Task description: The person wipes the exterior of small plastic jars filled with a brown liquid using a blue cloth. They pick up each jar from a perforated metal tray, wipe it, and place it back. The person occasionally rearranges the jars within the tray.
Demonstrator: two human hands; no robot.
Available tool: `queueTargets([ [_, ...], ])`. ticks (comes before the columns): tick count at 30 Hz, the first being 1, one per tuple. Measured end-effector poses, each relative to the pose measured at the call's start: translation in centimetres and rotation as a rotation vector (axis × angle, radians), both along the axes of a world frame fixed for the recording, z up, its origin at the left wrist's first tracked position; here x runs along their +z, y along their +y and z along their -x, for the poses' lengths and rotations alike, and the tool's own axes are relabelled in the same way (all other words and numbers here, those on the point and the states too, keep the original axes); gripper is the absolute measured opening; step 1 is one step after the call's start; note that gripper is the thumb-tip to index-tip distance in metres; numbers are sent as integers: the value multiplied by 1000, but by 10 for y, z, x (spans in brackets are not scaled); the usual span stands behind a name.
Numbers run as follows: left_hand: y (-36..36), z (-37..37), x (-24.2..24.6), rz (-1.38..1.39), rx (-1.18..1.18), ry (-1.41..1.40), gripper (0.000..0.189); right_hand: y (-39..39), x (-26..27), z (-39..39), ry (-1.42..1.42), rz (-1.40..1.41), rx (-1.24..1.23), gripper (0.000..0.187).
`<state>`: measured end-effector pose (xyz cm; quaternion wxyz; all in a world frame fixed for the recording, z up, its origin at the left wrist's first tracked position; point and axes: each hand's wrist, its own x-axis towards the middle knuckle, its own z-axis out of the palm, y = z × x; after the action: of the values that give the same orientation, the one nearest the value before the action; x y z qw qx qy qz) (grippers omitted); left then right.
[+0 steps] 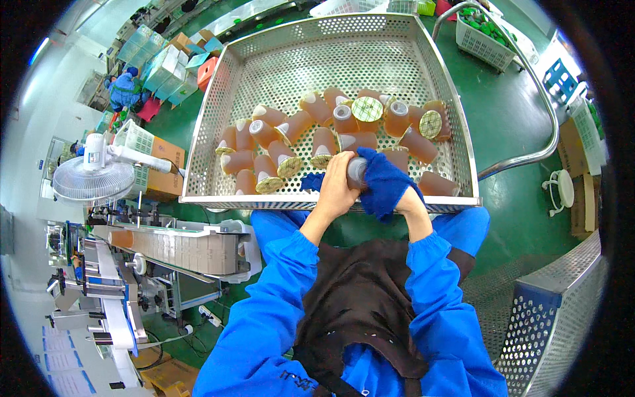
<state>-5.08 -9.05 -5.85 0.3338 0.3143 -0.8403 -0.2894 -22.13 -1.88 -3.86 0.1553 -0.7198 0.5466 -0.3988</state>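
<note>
Over the near rim of a perforated metal tray point(278, 64), my left hand point(338, 184) is wrapped around a sealed plastic cup point(356, 172), its base towards me. My right hand point(411, 199) grips a dark blue cloth point(384, 181), pressed against the cup's right side; the cloth covers most of the fingers. Another piece of blue cloth point(312, 181) shows left of my left hand. Several cups of brown contents lie or stand about the tray, such as a cup with a patterned lid point(367, 109) and a lying cup point(438, 184) on the right.
A white fan point(93, 178) stands left of the tray, above a conveyor machine point(178, 248) carrying one cup point(121, 239). A curved metal handle point(548, 134) rises at right. Another perforated metal bin point(555, 307) is at lower right. A person in blue point(125, 90) sits near stacked boxes point(168, 69).
</note>
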Motion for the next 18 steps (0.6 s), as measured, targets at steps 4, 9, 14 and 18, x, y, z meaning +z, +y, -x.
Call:
queueTargets([
  [4,1,2,-11,84,-3,46,76,-27,-32,3,365,7,52,49],
  [9,2,-3,-13,85,-1,52,72,-10,-26,2,-90,-87,-63,68],
  [14,2,-1,-10,211,2,62,72,-9,-15,2,390,80,47,49],
  [18,8,4,-6,321,30,52,66,-16,-14,-37,453,164,-337,22],
])
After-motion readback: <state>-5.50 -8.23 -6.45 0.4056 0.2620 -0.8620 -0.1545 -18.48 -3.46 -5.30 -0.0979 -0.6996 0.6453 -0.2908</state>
